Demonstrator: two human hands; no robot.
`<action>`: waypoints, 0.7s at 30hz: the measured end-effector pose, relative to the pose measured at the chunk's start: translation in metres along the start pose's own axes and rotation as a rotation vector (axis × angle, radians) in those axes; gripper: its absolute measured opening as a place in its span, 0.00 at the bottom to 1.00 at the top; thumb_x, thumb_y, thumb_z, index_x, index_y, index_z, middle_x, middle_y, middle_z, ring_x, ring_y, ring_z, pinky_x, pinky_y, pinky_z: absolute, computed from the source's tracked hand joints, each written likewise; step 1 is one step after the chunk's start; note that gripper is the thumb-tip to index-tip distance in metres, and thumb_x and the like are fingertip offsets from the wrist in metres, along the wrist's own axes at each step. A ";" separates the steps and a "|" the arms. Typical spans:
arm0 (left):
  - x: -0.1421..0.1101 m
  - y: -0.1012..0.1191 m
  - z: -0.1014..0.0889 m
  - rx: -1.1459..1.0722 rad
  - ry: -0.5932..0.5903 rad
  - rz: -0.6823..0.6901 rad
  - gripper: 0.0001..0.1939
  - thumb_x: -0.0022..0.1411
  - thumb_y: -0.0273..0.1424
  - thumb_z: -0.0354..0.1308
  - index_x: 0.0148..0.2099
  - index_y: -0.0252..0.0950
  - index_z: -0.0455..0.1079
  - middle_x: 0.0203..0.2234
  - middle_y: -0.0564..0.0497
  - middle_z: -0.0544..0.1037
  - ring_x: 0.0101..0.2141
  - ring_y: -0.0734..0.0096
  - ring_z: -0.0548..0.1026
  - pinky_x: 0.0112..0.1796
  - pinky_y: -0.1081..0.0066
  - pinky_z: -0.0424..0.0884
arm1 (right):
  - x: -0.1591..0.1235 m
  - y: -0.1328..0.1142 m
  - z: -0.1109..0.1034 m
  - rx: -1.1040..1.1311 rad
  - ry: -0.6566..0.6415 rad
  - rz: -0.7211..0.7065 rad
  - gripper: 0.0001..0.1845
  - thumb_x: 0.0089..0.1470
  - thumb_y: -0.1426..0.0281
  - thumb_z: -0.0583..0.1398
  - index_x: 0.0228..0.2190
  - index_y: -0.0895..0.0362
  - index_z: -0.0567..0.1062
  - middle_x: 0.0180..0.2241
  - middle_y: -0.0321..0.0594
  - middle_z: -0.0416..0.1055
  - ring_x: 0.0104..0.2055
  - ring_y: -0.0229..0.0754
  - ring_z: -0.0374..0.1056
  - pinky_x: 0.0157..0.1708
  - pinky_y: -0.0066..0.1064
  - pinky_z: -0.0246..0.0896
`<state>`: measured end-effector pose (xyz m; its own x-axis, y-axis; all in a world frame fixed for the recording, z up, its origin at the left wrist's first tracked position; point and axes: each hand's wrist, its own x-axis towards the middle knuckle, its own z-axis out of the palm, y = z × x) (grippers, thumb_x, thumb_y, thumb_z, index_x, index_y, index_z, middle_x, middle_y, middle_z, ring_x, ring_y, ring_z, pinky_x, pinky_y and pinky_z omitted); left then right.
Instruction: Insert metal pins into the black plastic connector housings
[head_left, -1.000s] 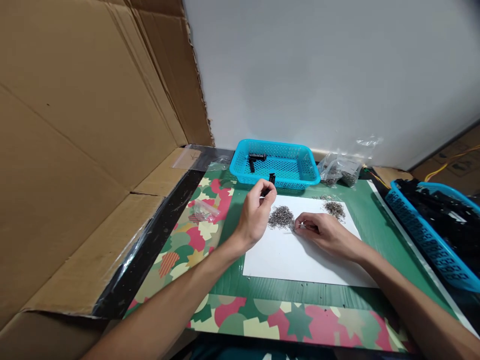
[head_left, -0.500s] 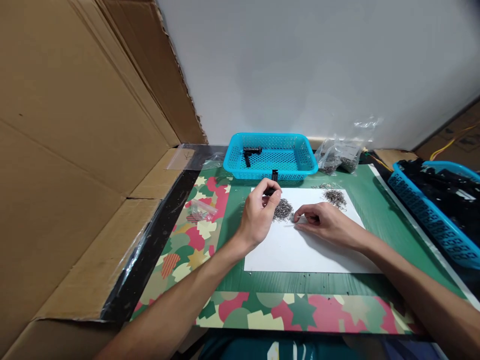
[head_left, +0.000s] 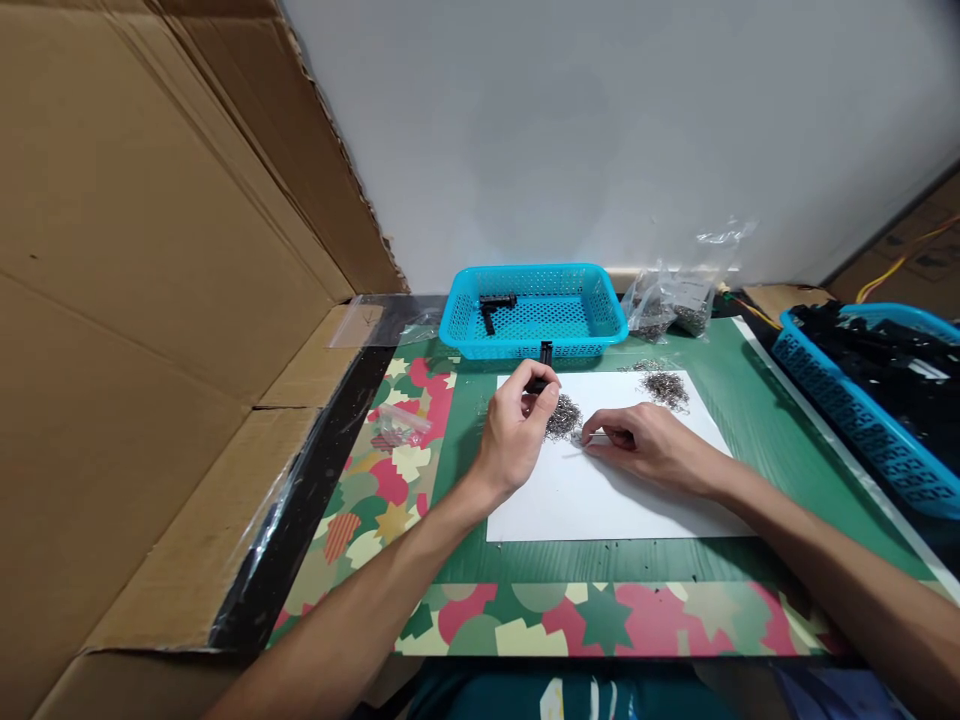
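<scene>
My left hand (head_left: 517, 425) is closed round a black plastic part (head_left: 546, 354), whose upper end sticks up past the fingers. Just right of that hand lies a pile of small metal pieces (head_left: 564, 415) on a white sheet (head_left: 600, 500). My right hand (head_left: 637, 440) rests low over the sheet at the pile's right edge, thumb and forefinger pinched together. Whatever is between those fingertips is too small to make out. A second pile of small metal pieces (head_left: 666, 390) sits behind the right hand, near the sheet's far right corner.
Behind the sheet stands a blue basket (head_left: 534, 348) with a few black parts (head_left: 496, 305) inside. Bags of metal pieces (head_left: 675, 305) lean beside it. Another blue basket (head_left: 862, 405), heaped with black parts, is at right. An empty-looking plastic bag (head_left: 405, 425) lies left; cardboard (head_left: 150, 300) walls that side.
The camera view has shifted slightly. Both hands hold nearly the same pose, the right one still pinching at the edge of the near pile.
</scene>
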<state>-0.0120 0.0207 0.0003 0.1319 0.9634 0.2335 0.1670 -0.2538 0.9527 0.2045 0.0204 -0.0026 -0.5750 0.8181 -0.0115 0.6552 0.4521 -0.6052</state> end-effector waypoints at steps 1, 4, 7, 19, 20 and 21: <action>0.000 0.000 0.000 0.003 0.001 0.002 0.09 0.72 0.37 0.56 0.41 0.37 0.68 0.28 0.57 0.65 0.25 0.77 0.61 0.26 0.72 0.57 | 0.000 0.000 0.000 0.006 0.001 -0.003 0.11 0.64 0.68 0.61 0.43 0.52 0.83 0.23 0.32 0.68 0.24 0.35 0.59 0.27 0.29 0.48; 0.000 0.002 -0.001 0.018 0.006 0.011 0.09 0.72 0.36 0.55 0.41 0.37 0.68 0.28 0.56 0.66 0.26 0.76 0.62 0.27 0.72 0.58 | 0.000 0.000 0.000 -0.003 0.001 -0.003 0.11 0.65 0.67 0.61 0.44 0.51 0.84 0.23 0.33 0.69 0.24 0.35 0.60 0.28 0.29 0.48; 0.000 0.003 -0.002 0.026 0.013 0.022 0.08 0.71 0.36 0.56 0.41 0.37 0.68 0.29 0.56 0.67 0.26 0.76 0.63 0.28 0.72 0.59 | -0.001 0.001 0.000 -0.021 -0.022 -0.017 0.12 0.66 0.66 0.60 0.44 0.51 0.84 0.24 0.34 0.72 0.24 0.35 0.62 0.29 0.29 0.50; -0.001 0.004 -0.002 0.029 -0.002 0.021 0.09 0.72 0.36 0.56 0.40 0.36 0.69 0.30 0.56 0.68 0.26 0.76 0.62 0.28 0.72 0.59 | -0.007 -0.001 -0.015 0.102 -0.187 -0.021 0.11 0.64 0.65 0.62 0.39 0.55 0.83 0.23 0.32 0.68 0.25 0.35 0.59 0.28 0.28 0.50; -0.002 0.004 -0.002 0.030 -0.003 0.021 0.09 0.72 0.36 0.56 0.40 0.36 0.69 0.30 0.56 0.68 0.26 0.76 0.62 0.27 0.73 0.59 | -0.007 0.000 -0.016 0.106 -0.181 -0.011 0.10 0.63 0.64 0.62 0.39 0.55 0.83 0.22 0.31 0.65 0.24 0.35 0.57 0.27 0.28 0.49; -0.001 0.004 -0.002 0.030 -0.005 0.022 0.09 0.72 0.36 0.56 0.40 0.36 0.69 0.30 0.56 0.68 0.26 0.76 0.63 0.27 0.73 0.59 | -0.007 0.001 -0.015 0.108 -0.174 -0.004 0.10 0.62 0.64 0.63 0.39 0.55 0.83 0.22 0.31 0.63 0.24 0.35 0.56 0.27 0.28 0.48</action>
<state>-0.0134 0.0184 0.0040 0.1404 0.9571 0.2533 0.1934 -0.2774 0.9411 0.2166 0.0203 0.0092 -0.6596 0.7384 -0.1404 0.6019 0.4070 -0.6870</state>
